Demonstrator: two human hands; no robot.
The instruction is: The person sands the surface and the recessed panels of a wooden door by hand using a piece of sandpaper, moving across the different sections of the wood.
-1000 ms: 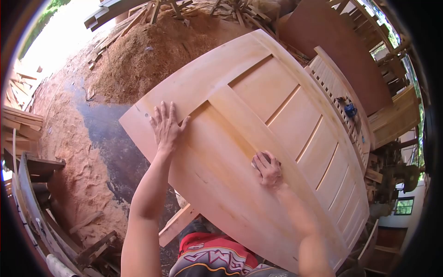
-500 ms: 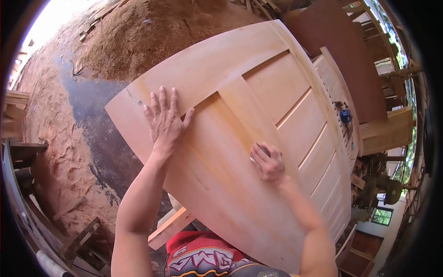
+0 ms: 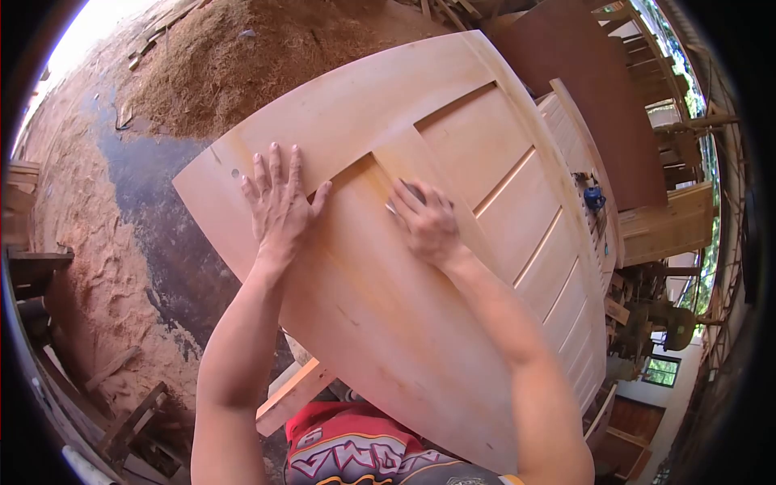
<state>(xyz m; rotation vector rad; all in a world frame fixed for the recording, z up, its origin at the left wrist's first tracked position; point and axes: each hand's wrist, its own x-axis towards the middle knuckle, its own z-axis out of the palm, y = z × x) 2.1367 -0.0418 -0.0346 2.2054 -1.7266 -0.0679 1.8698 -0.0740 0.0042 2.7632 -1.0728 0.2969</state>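
Observation:
A large pale wooden door [image 3: 347, 283] with recessed panels and long grooves lies flat in front of me. My left hand [image 3: 280, 202] rests on its upper left part with the fingers spread, the thumb beside the corner of a recess. Nothing is in that hand. On the raised strip between two recessed areas, my right hand [image 3: 424, 218] is closed around a small dark block [image 3: 414, 192] with a light underside. The block is pressed to the wood and mostly hidden by the fingers.
Under the door's near edge a wooden beam [image 3: 295, 392] sticks out. A blue tool [image 3: 594, 198] sits on another panel to the right, beside a brown board [image 3: 582, 97]. Sawdust [image 3: 218, 73] is heaped on the floor beyond the door. Wooden pieces [image 3: 137, 428] stand at the lower left.
My right hand has slid up and left along the strip with the block, closer to my left hand. My left hand stays on the same spot of the door; the whole view has shifted slightly.

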